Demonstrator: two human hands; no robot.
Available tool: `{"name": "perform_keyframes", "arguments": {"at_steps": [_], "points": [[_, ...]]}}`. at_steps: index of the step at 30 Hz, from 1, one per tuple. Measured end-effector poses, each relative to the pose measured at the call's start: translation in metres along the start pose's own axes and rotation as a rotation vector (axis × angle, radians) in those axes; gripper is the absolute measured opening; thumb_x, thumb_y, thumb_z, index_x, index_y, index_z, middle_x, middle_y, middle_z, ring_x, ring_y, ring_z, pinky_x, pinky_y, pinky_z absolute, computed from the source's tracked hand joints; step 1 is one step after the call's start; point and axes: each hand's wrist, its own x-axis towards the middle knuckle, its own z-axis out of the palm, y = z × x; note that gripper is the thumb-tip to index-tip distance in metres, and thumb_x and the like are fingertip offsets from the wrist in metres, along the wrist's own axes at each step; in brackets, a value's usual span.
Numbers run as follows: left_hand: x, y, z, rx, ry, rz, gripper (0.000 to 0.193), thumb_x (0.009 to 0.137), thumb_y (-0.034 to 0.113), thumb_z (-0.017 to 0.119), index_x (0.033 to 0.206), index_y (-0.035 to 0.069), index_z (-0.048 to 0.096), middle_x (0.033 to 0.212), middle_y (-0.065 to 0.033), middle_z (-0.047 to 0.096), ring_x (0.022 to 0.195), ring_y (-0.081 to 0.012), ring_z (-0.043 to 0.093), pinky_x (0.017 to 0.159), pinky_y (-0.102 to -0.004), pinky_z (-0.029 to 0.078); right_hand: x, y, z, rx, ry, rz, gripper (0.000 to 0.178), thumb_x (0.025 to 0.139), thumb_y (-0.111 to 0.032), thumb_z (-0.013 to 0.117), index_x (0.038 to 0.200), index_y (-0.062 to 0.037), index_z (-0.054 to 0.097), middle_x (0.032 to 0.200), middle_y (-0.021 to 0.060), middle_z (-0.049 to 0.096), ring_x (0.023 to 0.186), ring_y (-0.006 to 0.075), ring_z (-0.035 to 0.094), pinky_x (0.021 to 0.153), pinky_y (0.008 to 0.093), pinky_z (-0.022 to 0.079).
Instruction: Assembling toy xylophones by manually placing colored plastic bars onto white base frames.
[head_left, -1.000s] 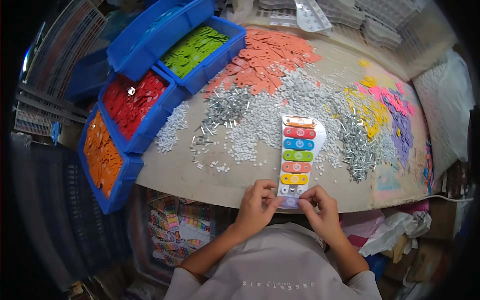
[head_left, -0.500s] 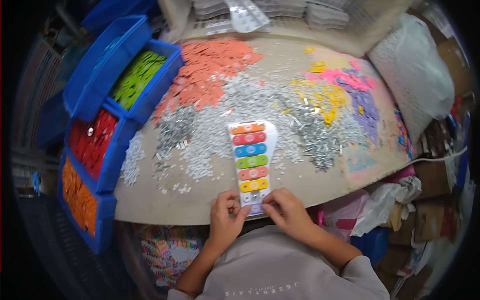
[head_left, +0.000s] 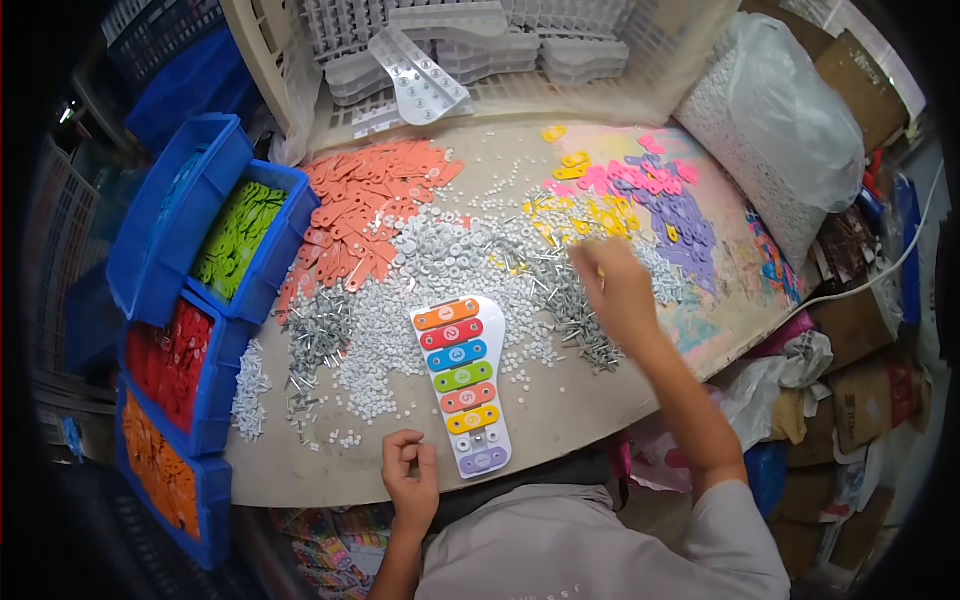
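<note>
A toy xylophone (head_left: 497, 402) with a white base lies on the table in front of me, slightly tilted. Colored bars run down it from an orange bar (head_left: 446, 314) at the far end to a purple bar (head_left: 484, 460) at the near end. White washers show in the gap above the purple bar. Left of that near end, my left hand (head_left: 410, 480) is curled closed, apart from the toy; its palm is hidden. My right hand (head_left: 622, 300) is over the metal pins (head_left: 575, 320) and yellow bars (head_left: 560, 215), its fingers smeared by motion.
Coral bars (head_left: 365, 200) and white washers (head_left: 440, 250) spread across the table. Purple bars (head_left: 680, 225) lie at the right. Blue bins (head_left: 222, 390) with green, red and orange bars line the left. A crate (head_left: 260, 60) of white bases stands behind; a plastic bag (head_left: 775, 130) stands far right.
Both hands have left the near end of the xylophone. My right hand has reached up and right to the pins; my left has drawn slightly away to the left.
</note>
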Motion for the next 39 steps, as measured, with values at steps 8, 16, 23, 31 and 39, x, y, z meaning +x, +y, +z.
{"name": "perform_keyframes", "arguments": {"at_steps": [8,16,23,31,39], "points": [[0.004,-0.014,0.003,0.181,-0.009,0.069,0.010,0.101,0.008,0.060,0.100,-0.001,0.063,0.081,0.0026,0.060,0.071,-0.0023,0.051,0.062,-0.0194,0.040,0.115,0.131,0.082,-0.250,-0.168,0.118,0.022,0.086,-0.020,0.072,0.096,-0.0013,0.067,0.090,0.0172,0.070,0.086,0.0348,0.066,0.078,0.0448,0.052],[0.008,-0.007,0.006,0.279,-0.002,0.187,0.011,0.101,0.010,0.061,0.097,-0.001,0.064,0.082,-0.0002,0.062,0.072,-0.0051,0.055,0.063,-0.0217,0.043,0.130,0.140,0.077,-0.100,-0.407,0.278,0.028,0.084,-0.025,0.077,0.093,-0.0024,0.064,0.088,0.0138,0.070,0.083,0.0293,0.067,0.074,0.0416,0.052],[0.001,0.001,-0.003,-0.002,-0.006,-0.076,0.011,0.101,0.009,0.061,0.106,0.000,0.061,0.081,-0.0002,0.059,0.073,-0.0054,0.054,0.065,-0.0219,0.044,0.045,0.049,0.043,-0.168,0.252,-0.420,0.010,0.081,0.000,0.068,0.087,-0.0027,0.060,0.100,0.0124,0.065,0.091,0.0320,0.060,0.080,0.0421,0.047],[0.009,0.051,0.019,-0.328,-0.147,-0.020,0.039,0.098,0.004,0.063,0.130,0.000,0.041,0.090,-0.0027,0.062,0.085,-0.0070,0.057,0.080,-0.0226,0.046,-0.107,-0.062,-0.002,0.033,0.204,-0.700,0.017,0.068,-0.006,0.078,0.080,-0.0121,0.067,0.103,0.0003,0.066,0.088,0.0190,0.056,0.078,0.0364,0.044],[-0.005,0.053,0.011,-0.278,-0.260,-0.141,0.042,0.096,0.001,0.065,0.129,0.002,0.039,0.091,-0.0048,0.066,0.087,-0.0098,0.062,0.081,-0.0251,0.049,-0.127,-0.098,-0.010,0.491,-0.231,-0.249,0.025,0.078,-0.014,0.081,0.098,-0.0072,0.067,0.100,0.0038,0.066,0.090,0.0262,0.060,0.082,0.0391,0.045]]}}
